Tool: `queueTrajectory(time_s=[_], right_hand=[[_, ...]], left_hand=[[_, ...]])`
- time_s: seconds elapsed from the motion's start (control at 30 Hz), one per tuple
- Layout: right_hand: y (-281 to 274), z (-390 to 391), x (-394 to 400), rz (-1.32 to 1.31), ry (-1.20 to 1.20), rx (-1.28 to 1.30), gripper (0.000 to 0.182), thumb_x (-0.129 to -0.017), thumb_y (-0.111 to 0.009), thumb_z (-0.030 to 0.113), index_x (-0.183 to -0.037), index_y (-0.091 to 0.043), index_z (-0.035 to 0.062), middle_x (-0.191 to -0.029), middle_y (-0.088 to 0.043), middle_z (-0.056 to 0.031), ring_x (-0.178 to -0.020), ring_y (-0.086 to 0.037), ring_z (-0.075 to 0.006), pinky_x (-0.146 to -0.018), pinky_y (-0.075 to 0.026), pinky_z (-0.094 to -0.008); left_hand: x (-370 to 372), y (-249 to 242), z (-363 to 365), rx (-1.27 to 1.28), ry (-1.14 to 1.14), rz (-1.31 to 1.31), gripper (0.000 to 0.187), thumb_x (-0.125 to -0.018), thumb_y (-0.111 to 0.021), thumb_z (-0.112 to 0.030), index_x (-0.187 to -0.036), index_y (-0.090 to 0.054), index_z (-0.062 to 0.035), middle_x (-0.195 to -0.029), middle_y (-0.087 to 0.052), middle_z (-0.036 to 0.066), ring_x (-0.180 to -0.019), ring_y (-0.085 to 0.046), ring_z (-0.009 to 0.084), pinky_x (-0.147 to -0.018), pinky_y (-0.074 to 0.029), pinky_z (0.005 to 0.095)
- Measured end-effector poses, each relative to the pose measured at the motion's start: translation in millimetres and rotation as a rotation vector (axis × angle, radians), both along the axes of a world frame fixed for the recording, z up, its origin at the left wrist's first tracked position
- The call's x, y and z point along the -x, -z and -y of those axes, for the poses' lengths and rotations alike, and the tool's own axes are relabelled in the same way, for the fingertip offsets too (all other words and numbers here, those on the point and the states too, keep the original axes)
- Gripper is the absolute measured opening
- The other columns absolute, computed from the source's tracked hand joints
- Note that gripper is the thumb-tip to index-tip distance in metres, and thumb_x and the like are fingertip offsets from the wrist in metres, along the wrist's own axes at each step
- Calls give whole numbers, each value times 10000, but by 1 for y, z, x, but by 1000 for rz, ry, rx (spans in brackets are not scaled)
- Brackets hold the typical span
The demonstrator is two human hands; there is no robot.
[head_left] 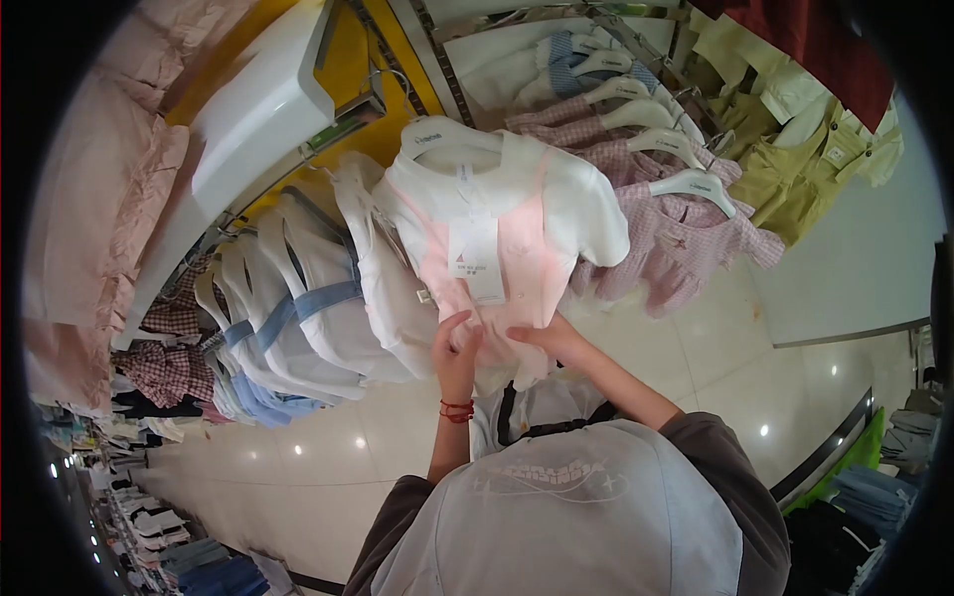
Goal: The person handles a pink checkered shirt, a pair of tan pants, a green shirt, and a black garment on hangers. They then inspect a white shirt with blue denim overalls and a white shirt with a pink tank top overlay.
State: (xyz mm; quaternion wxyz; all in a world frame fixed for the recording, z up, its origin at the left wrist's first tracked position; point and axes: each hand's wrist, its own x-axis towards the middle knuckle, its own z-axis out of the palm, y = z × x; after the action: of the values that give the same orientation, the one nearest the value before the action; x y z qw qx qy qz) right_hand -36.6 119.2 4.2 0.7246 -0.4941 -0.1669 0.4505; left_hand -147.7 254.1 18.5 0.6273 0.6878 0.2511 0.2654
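Note:
A small white and pink garment [527, 253] hangs from a white hanger [447, 134] at the upper middle, with a white paper tag [474, 260] on its front. At its lower left edge is my left hand [458, 350], thumb and fingers curved round the pink cloth. My right hand [542, 338] holds the lower right part of the same garment, its thumb on the front and its other fingers hidden behind the cloth. A red bracelet circles my left wrist.
White garments with blue bands [323, 298] hang close on the left. Pink checked garments [676, 243] hang at the right, with yellow-green ones [810, 184] beyond. A white shelf [263, 119] juts out at the upper left. Folded clothes lie at both lower corners.

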Motion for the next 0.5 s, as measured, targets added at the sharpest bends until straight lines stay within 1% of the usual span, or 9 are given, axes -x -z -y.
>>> queueTrajectory(time_s=[0.07, 0.17, 0.27, 0.37, 0.47, 0.5], right_hand=[[10, -9, 6, 21, 36, -37, 536, -769, -654, 107, -1231, -402, 5, -1144, -521, -75, -1031, -499, -168, -860, -415, -296], [13, -8, 5, -55, 63, 20, 532, -783, -647, 137, -1232, -396, -4, -1147, -519, -80, -1030, -503, -174, -859, -414, -298], [19, -3, -2, -111, 118, -15, 516, -821, -612, 207, -1239, -391, 1, -1150, -516, -85, -1024, -507, -174, -856, -415, -297], [8, 1, -6, -269, 251, 77, 508, -851, -576, 279, -1238, -399, 0, -1144, -520, -89, -1018, -512, -174, -857, -414, -298], [10, 2, -11, -274, 311, 15, 500, -864, -556, 312, -1228, -418, -1, -1127, -533, -87, -999, -524, -169, -837, -427, -301], [9, 2, -12, -239, 302, 15, 493, -864, -558, 311, -1224, -426, 2, -1122, -536, -86, -994, -526, -168, -833, -429, -300]], left_hand=[[-4, 3, 1, 187, -91, -43, 187, -785, -624, -43, -965, -600, 1, -912, -591, 50, -856, -530, 117, -784, -416, 246], [-4, 8, -4, 145, -126, -28, 134, -814, -613, -91, -914, -606, -2, -845, -593, 20, -795, -526, 95, -741, -422, 234], [1, 15, -15, 30, -147, -41, 125, -851, -563, -109, -914, -592, -5, -820, -559, -9, -768, -498, 65, -690, -416, 212], [8, 32, -29, 23, -171, -13, 113, -860, -548, -108, -888, -592, -8, -813, -553, -11, -767, -485, 62, -697, -410, 208], [6, 28, -28, 10, -157, -51, 101, -850, -550, -99, -860, -586, -4, -793, -563, 7, -778, -503, 83, -708, -409, 222], [6, 33, -31, -121, -100, -77, 102, -835, -565, -93, -880, -576, -2, -812, -566, 23, -786, -513, 100, -713, -411, 231]])
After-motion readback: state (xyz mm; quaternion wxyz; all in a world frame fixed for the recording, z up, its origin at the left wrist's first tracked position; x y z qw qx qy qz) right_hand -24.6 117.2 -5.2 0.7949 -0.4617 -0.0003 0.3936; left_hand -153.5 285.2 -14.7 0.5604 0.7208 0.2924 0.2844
